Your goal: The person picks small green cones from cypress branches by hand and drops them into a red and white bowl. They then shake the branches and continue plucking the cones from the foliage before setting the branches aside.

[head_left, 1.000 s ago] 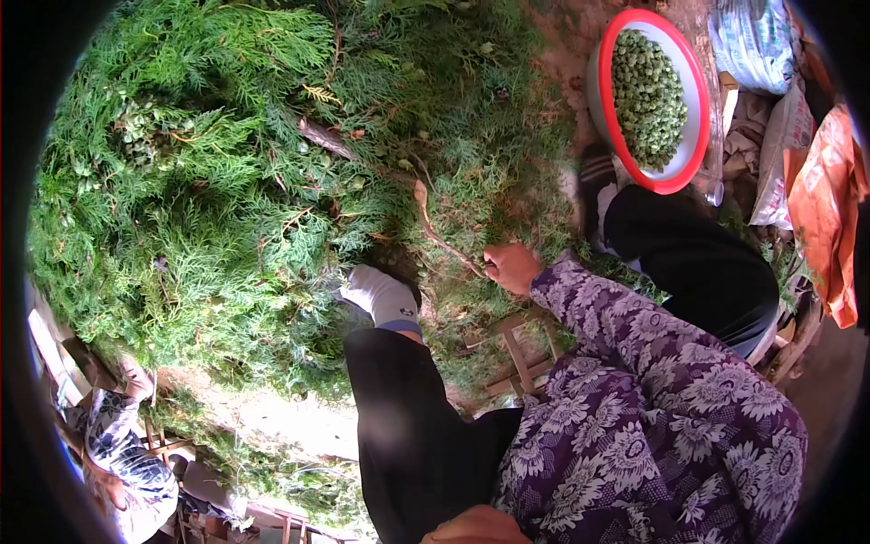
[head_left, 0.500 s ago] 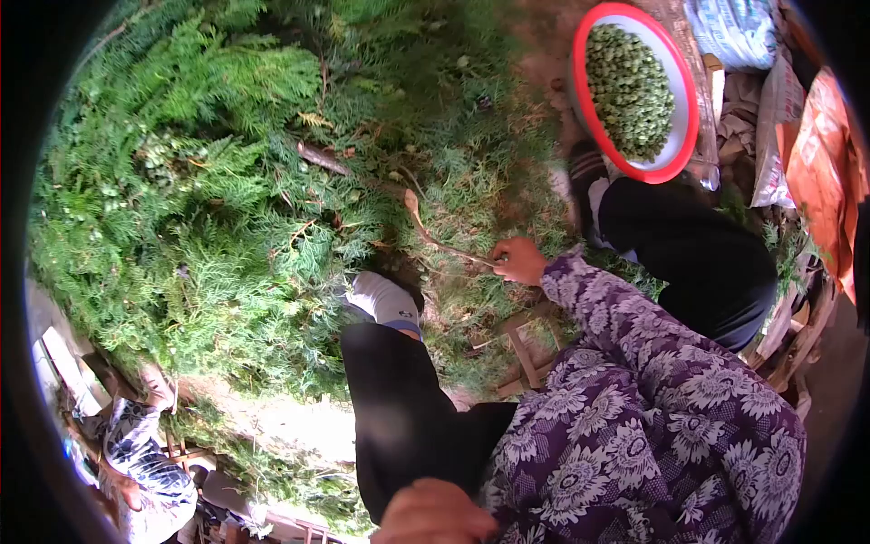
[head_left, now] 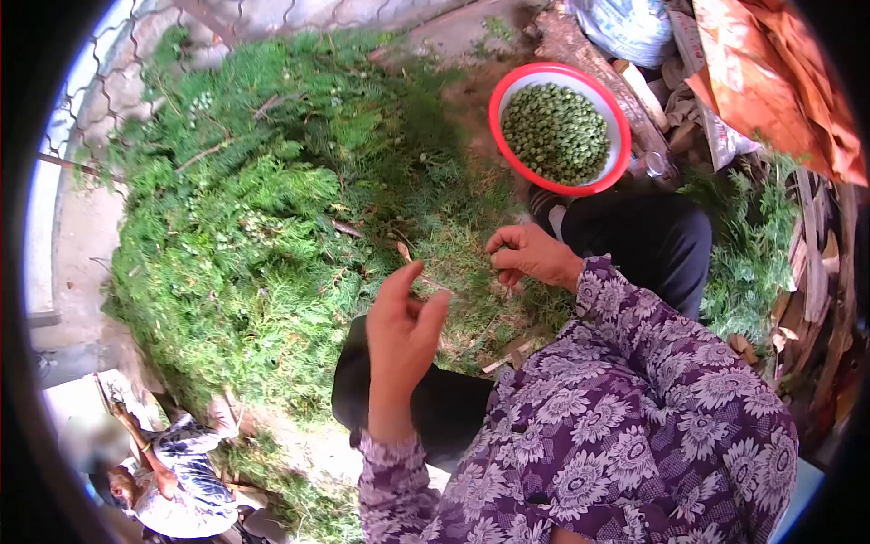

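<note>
My left hand (head_left: 405,331) is raised over my left knee, thumb and fingers apart with nothing seen between them. To its right, my right hand (head_left: 535,255) is held above the ground litter with its fingers curled in; a tiny dark bit may be between the fingertips, too small to name. A large heap of green conifer branches (head_left: 263,199) spreads before me. A pale twig (head_left: 404,250) lies on it, near my left fingertips. Beyond my right hand, a red-rimmed basin (head_left: 623,136) holds many small green cones (head_left: 555,134).
A co-worker (head_left: 181,471) sits at the lower left. Logs (head_left: 820,299) and an orange sheet (head_left: 770,82) are on the right. A light plastic sack (head_left: 625,27) lies behind the basin. My right knee (head_left: 643,240) is just below the basin.
The view has shifted, and the basin appears lower and further left. My left hand has risen from the bottom edge and opened. My right hand has left the twig it was touching.
</note>
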